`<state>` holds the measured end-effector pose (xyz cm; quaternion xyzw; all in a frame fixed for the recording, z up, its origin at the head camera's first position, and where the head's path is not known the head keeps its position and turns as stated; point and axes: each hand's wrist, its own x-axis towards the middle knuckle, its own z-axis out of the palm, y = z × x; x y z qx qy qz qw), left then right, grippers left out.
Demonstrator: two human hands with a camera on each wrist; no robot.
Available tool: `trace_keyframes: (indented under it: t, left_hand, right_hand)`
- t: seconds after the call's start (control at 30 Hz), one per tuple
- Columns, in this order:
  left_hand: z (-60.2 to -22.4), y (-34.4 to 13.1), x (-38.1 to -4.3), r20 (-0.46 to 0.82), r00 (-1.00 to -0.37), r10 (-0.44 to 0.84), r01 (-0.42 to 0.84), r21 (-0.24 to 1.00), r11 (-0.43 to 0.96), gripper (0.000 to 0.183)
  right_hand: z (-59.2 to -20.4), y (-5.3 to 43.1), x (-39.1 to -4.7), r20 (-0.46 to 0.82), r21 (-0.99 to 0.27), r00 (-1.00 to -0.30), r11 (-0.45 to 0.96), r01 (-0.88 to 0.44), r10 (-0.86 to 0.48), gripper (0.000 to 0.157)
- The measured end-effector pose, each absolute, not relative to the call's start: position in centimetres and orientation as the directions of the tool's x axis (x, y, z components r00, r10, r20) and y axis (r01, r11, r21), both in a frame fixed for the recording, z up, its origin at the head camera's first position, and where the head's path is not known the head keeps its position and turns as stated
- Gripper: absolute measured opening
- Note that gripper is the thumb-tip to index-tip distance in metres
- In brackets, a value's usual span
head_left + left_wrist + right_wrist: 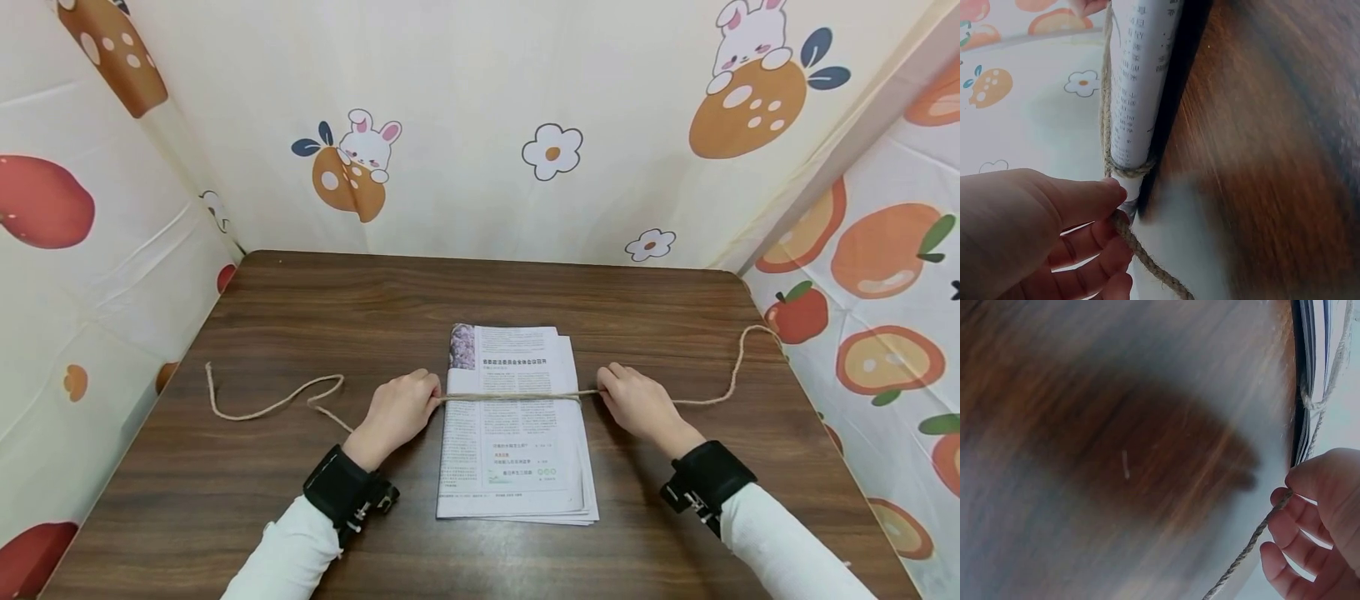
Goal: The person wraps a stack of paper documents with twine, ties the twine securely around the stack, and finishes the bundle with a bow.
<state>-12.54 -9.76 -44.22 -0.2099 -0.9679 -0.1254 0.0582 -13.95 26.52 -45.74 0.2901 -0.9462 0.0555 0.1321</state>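
A folded stack of newspapers (pixel 525 467) lies on the brown wooden table (pixel 360 317), with a length of twine (pixel 517 397) running across its middle and round its edges. At the stack's left edge my left hand (pixel 403 410) pinches the twine between thumb and index finger. My right hand (pixel 637 402) pinches it just off the right edge, and the stretch between the hands is straight. In the left wrist view the twine (pixel 1130 170) bends under the paper's folded edge. The right wrist view shows the twine (pixel 1313 400) wrapping the layered page edges.
One loose twine end (pixel 255 414) curls over the table's left side. The other end (pixel 738 362) reaches the table's right edge. Patterned cloth (pixel 465 167) hangs behind and on both sides. Black straps with small cameras sit on both wrists.
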Motion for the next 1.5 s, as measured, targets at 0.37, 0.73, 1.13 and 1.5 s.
trace_keyframes:
  t: [0.37,0.73,1.13,1.5]
  left_hand:
    - [-44.0,-10.1,-12.1,0.164,-0.904,0.396,0.425,0.227,0.876,0.014]
    - [-43.1,-9.9,-10.3,0.221,-0.853,0.473,0.511,0.16,0.845,0.018]
    - [-43.7,-9.6,-8.4,0.292,-0.783,0.549,0.6,0.126,0.79,0.018]
    - [-43.8,-8.6,-6.8,0.314,-0.735,0.601,0.646,0.056,0.761,0.019]
  right_hand:
    - [-45.6,26.7,-14.0,0.33,-0.041,-0.781,0.818,-0.574,-0.531,0.024]
    - [-44.7,25.8,-16.3,0.364,-0.02,-0.764,0.816,-0.578,-0.533,0.015]
    - [-42.6,22.4,-20.1,0.302,0.018,-0.784,0.825,-0.564,-0.542,0.009]
    - [-41.6,19.3,-22.3,0.203,0.037,-0.815,0.836,-0.548,-0.543,0.008]
